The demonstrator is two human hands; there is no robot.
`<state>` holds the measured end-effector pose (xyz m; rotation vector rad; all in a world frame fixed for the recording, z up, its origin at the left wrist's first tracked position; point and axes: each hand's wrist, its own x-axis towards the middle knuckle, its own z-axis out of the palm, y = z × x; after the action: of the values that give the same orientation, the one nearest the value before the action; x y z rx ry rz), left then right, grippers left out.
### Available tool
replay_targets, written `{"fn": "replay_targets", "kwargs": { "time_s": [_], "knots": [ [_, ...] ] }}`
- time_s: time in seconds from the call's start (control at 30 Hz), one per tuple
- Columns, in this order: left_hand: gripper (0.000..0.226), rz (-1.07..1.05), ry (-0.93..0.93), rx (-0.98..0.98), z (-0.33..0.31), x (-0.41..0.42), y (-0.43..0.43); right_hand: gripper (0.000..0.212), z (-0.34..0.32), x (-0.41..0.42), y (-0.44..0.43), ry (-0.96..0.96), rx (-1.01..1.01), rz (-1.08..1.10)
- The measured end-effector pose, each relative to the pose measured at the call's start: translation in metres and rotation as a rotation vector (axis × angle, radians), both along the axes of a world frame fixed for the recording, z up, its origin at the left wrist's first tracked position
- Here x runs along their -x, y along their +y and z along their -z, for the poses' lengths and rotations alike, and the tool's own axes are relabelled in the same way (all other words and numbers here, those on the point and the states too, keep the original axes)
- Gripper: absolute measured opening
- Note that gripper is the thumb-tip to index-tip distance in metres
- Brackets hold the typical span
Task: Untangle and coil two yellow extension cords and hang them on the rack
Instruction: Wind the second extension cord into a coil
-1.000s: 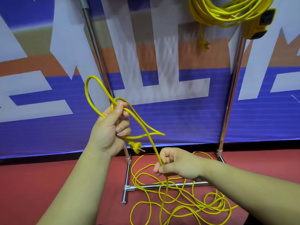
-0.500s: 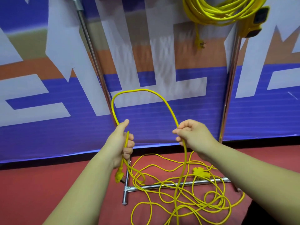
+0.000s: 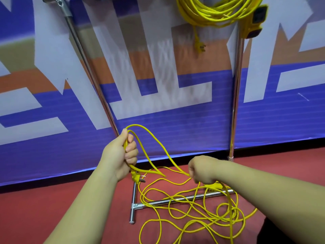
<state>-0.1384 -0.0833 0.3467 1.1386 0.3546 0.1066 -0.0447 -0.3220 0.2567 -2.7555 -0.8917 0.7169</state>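
Lowered right hand (image 3: 202,170) nears red floor (image 3: 52,199) (banner (image 3: 175,129) behind).

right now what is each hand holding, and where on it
Left hand grips the cord just above its plug, loops gathered. Right hand pinches the same cord farther along.

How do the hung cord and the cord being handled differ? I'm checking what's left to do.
The hung cord is a tight coil on the rack; the handled cord sprawls loose on the floor. Only the handled cord is gripped by the left hand and right hand. Both are yellow.
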Motion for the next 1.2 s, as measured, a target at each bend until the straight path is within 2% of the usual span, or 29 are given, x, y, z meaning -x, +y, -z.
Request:
{"fn": "replay_targets", "kwargs": {
  "time_s": [0.13, 0.4, 0.63, 0.7, 0.77, 0.87, 0.97, 1.1, 1.2],
  "knots": [
    [0.039, 0.068, -0.073, 0.044, -0.001, 0.000, -0.002, 0.025, -0.010, 0.010, -0.002, 0.022, 0.012, -0.137],
    [0.032, 0.148, -0.159, -0.033, -0.003, 0.002, -0.014, 0.017, -0.042, 0.031, -0.004, 0.038, 0.009, -0.317],
    [0.040, 0.345, -0.171, 0.285, -0.011, 0.004, 0.002, 0.020, -0.043, 0.021, -0.009, -0.060, -0.034, -0.199],
    [0.037, 0.462, -0.232, 0.378, -0.010, 0.004, 0.006, 0.021, -0.040, 0.019, -0.010, -0.038, -0.016, -0.196],
    [0.039, 0.460, -0.269, 0.409, -0.008, 0.003, 0.005, 0.022, -0.038, 0.020, -0.009, 0.010, 0.009, -0.231],
    [0.044, 0.306, -0.278, 0.336, -0.009, 0.002, -0.004, 0.022, -0.045, 0.027, -0.005, 0.083, 0.001, -0.309],
    [0.040, 0.182, -0.270, 0.253, -0.008, 0.001, -0.015, 0.018, -0.058, 0.033, -0.003, 0.152, -0.108, -0.343],
    [0.035, 0.073, -0.232, 0.033, -0.002, -0.001, -0.027, 0.014, -0.068, 0.039, -0.005, 0.217, -0.229, -0.381],
    [0.030, 0.075, -0.208, -0.143, 0.003, 0.000, -0.037, 0.017, -0.078, 0.043, -0.008, 0.093, -0.320, -0.375]
  ]
}}
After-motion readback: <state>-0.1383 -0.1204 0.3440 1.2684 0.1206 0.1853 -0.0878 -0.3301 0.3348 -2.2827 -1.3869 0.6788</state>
